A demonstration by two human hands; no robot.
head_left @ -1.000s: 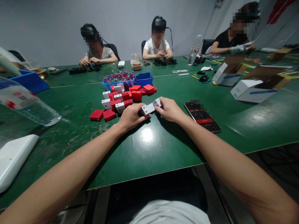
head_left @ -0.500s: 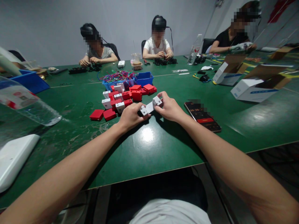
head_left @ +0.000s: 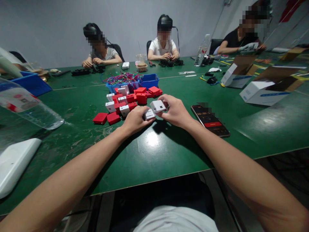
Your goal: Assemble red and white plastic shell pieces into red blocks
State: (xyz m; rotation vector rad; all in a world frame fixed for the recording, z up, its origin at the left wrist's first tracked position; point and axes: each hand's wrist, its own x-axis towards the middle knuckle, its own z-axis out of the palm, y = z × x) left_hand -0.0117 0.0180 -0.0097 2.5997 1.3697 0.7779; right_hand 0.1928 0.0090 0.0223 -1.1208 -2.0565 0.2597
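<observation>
My left hand (head_left: 134, 120) is closed around a small white plastic block (head_left: 149, 114) just above the green table (head_left: 156, 151). My right hand (head_left: 175, 111) grips a second white block (head_left: 158, 106), lifted slightly above and to the right of the first. The two blocks are close together, and I cannot tell if they touch. Just beyond my hands lies a pile of red and white blocks (head_left: 125, 101).
A phone (head_left: 209, 120) showing a timer lies right of my right hand. Blue bins (head_left: 148, 81) with coloured wires stand behind the pile. A water bottle (head_left: 26, 108) and white object (head_left: 14, 162) lie left. White boxes (head_left: 262, 91) sit right. Three people work at the far side.
My right hand has lifted and turned its white block upward, away from the one in my left hand. The left hand has stayed nearly still.
</observation>
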